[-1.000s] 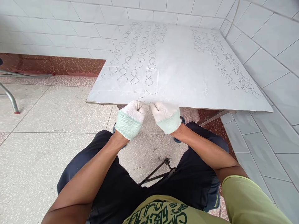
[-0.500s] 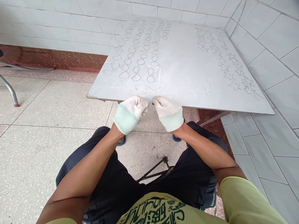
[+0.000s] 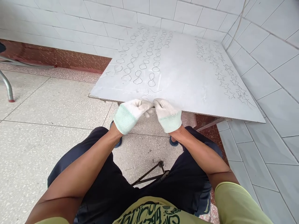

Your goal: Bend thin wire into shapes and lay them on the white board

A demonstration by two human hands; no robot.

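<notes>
White tiled walls (image 3: 70,21) meet in the corner; speckled terrazzo floor (image 3: 46,124); red-brown skirting (image 3: 58,57); metal leg (image 3: 7,87) at left.

The gloved hands' curled fingertips (image 3: 149,107) hide their grip on the thin wire (image 3: 151,92), itself barely discernible.

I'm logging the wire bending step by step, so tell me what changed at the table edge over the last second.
Little changed. The left hand and right hand stay fisted together at the near edge of the white board, both keeping their grip on a thin wire; the left fist has rolled slightly, knuckles leaning towards the right. The rows of wire loops and wire stars lie as before.
</notes>
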